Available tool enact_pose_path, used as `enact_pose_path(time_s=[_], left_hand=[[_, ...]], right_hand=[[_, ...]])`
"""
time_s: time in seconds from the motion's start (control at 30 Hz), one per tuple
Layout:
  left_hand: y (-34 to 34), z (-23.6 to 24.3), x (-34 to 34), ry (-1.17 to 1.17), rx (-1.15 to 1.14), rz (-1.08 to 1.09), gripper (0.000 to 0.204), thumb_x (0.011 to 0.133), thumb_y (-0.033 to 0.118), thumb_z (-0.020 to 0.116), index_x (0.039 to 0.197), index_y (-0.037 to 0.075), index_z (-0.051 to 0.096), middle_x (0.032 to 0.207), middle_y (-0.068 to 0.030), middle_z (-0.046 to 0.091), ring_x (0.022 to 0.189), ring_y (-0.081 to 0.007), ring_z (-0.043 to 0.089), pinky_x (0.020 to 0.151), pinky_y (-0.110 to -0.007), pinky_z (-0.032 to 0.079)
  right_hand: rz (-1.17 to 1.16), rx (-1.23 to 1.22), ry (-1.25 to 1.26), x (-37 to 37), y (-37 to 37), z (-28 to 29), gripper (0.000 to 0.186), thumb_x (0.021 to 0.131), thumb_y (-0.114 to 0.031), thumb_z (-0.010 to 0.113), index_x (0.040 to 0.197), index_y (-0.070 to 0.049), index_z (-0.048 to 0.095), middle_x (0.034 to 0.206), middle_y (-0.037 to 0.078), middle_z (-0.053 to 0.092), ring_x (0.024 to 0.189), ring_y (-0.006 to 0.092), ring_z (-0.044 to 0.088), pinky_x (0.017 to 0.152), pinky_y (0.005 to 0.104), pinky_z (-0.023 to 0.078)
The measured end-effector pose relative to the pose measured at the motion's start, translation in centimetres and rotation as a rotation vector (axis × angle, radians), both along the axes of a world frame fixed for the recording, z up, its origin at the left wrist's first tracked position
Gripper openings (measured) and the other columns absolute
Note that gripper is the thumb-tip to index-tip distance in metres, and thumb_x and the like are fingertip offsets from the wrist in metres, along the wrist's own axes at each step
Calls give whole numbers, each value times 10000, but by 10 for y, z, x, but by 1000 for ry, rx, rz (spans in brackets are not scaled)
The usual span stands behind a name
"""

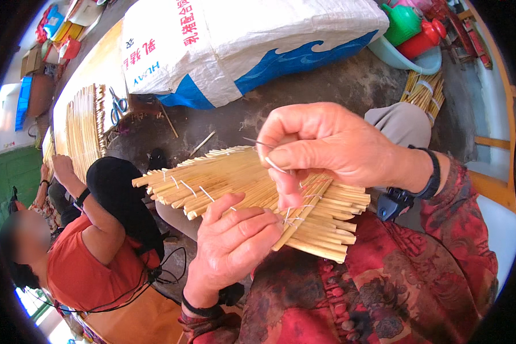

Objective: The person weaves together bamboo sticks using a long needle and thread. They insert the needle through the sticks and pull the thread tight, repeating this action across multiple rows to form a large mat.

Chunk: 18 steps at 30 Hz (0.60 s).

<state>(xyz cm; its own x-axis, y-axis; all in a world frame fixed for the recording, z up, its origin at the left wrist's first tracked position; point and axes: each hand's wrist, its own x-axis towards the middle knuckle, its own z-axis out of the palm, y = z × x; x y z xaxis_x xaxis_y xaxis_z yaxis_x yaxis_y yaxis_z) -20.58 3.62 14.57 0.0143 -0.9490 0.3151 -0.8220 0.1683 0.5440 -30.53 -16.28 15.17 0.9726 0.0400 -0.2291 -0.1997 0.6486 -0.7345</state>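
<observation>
Across my lap lies a fan-shaped mat of pale yellow stalks (212,180), sewn with rows of white stitches. My left hand (235,241) is closed at the mat's near edge, its fingertips pressed beside a narrow crosswise strip (309,209) bound with white thread. Above that strip, my right hand (338,140) pinches a thin dark needle (251,140) between thumb and forefinger, its point sticking out to the left. A short loop of white thread (276,165) shows under the right thumb. The right hand's lower fingers partly cover the mat.
On the left a person in an orange shirt (89,258) reaches toward another stalk mat (85,129), with scissors (118,107) beside it. A large white-and-blue woven sack (212,57) lies ahead. At the far right are a blue basin (430,64) and a tied stalk bundle (423,92).
</observation>
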Motion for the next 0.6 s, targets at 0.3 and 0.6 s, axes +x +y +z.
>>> enact_pose_path(time_s=[0.3, 0.6], left_hand=[[38, -2, -1, -187, 104, 345, 227, 647, 35, 678, 861, 97, 631, 914, -35, 639, 870, -200, 613, 933, -456, 379], [43, -5, -7, -112, 70, 368, 151, 663, 65, 675, 799, 113, 628, 849, -10, 644, 833, -174, 635, 940, -438, 376]], right_hand=[[-175, -1562, -369, -14, -60, -18, 114, 860, -49, 552, 938, -15, 628, 857, 73, 578, 731, 175, 554, 642, 259, 441], [319, -853, -488, -20, 12, -23, 249, 773, -132, 627, 1007, -56, 591, 862, 48, 624, 663, 185, 581, 544, 274, 474]])
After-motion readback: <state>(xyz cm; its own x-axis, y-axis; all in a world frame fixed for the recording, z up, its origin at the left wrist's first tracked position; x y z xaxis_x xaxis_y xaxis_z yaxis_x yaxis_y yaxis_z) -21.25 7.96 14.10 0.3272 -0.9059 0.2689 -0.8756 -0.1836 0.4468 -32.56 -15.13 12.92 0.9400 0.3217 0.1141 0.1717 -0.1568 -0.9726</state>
